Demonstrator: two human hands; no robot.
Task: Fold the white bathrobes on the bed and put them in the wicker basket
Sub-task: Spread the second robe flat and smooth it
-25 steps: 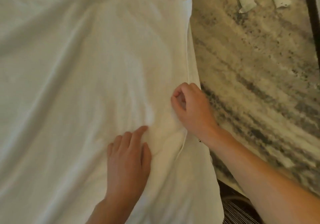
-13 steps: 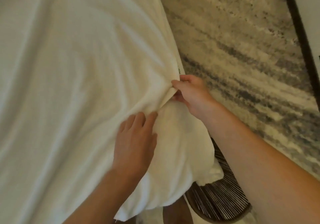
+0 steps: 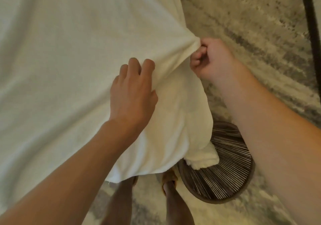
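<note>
Bathrobe (image 3: 73, 64): spread on bed, edge overhanging wicker basket (image 3: 225, 177).
Right hand (image 3: 211, 58): fist clenched on bunched edge, tensioning.
Left hand (image 3: 132, 92): fingers loosely spread, pinning cloth.

The right hand (image 3: 212, 58) now closes into a tight fist on the bathrobe (image 3: 86, 59) edge, where a second ago it only pinched it, bunching the cloth toward 3 o'clock. The left hand (image 3: 132, 92) goes from flat to clawed. At 5 o'clock the wicker basket (image 3: 224, 172) now shows nearly whole, a robe corner drooping onto its rim.
</note>
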